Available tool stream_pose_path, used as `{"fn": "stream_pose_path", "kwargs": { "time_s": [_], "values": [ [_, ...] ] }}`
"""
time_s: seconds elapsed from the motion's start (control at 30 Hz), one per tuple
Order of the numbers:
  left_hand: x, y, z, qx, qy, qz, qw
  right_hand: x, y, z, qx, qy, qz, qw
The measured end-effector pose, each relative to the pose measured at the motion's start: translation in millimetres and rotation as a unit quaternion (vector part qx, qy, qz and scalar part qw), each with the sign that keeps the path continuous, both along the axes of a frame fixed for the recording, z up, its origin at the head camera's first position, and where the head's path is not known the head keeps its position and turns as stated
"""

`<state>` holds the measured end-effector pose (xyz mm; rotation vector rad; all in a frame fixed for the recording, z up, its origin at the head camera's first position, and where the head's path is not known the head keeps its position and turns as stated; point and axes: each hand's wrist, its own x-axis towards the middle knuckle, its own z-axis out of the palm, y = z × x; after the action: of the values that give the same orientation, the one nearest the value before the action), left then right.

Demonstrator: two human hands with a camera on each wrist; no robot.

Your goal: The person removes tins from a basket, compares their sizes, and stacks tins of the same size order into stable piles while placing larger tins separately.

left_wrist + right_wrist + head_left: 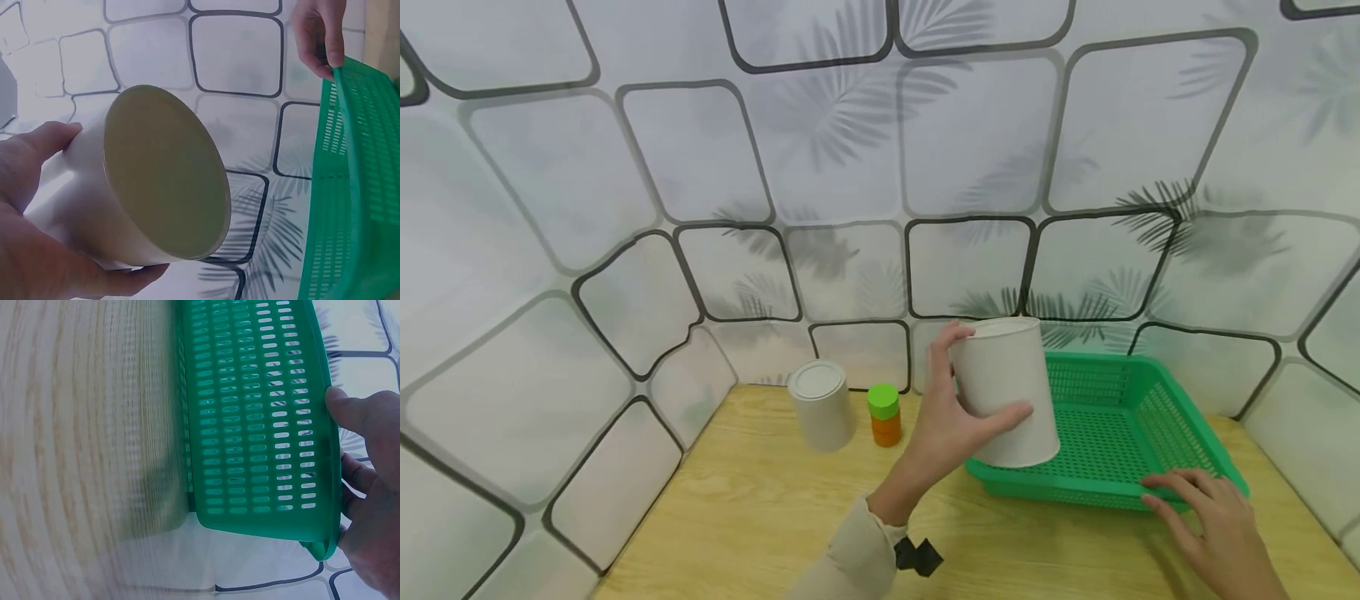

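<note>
A large white can (1006, 392) is held in my left hand (951, 412), with the thumb across its side and the fingers around its far side. It hangs tilted above the near left part of a green plastic basket (1105, 492). Seen in the left wrist view, the can's flat round end (167, 172) faces the camera. My right hand (1213, 521) pinches the basket's rim near its front right corner. From the right wrist view, the thumb (347, 409) lies on the outer side of that rim and the other fingers reach past it.
Left of the basket, a second white can (822, 408) stands upright on the wooden table (737, 508). Beside it is a small orange jar (885, 417) with a bright green lid. A patterned wall covering (850, 275) rises behind the table and on both sides.
</note>
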<state>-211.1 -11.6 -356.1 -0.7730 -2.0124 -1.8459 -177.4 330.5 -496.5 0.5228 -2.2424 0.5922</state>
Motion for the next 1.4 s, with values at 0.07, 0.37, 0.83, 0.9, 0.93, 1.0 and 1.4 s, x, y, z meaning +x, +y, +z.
{"fn": "stream_pose_path", "kwargs": {
  "time_s": [0.07, 0.37, 0.83, 0.9, 0.93, 1.0, 1.4],
  "values": [
    [4.8, -8.4, -2.1, 0.003, 0.009, 0.007, 0.9999, 0.1, 0, 0.3, -0.002, 0.002, 0.001, 1.0000],
    [17.5, -48.4, -21.6, 0.008, 0.064, 0.023, 0.9977, -2.1, 2, 0.6, 0.001, 0.015, 0.012, 0.9998],
    [31.1, -118.4, -58.0, -0.006, 0.141, 0.115, 0.9833, -1.8, 4, -1.1, 0.000, 0.013, 0.011, 0.9999],
    [33.9, -130.1, -62.3, -0.009, 0.151, 0.135, 0.9793, -1.7, 3, -0.3, 0.001, 0.012, 0.011, 0.9999],
    [34.8, -135.8, -64.1, -0.011, 0.156, 0.144, 0.9771, -1.6, 3, 0.3, 0.001, 0.010, 0.011, 0.9999],
    [37.0, -146.5, -67.2, -0.017, 0.159, 0.165, 0.9733, -1.5, 3, 1.1, 0.001, 0.009, 0.011, 0.9999],
    [42.1, -189.1, -88.0, -0.032, 0.160, 0.276, 0.9474, -0.9, 2, -0.6, -0.003, 0.001, 0.010, 0.9999]
  ]
}}
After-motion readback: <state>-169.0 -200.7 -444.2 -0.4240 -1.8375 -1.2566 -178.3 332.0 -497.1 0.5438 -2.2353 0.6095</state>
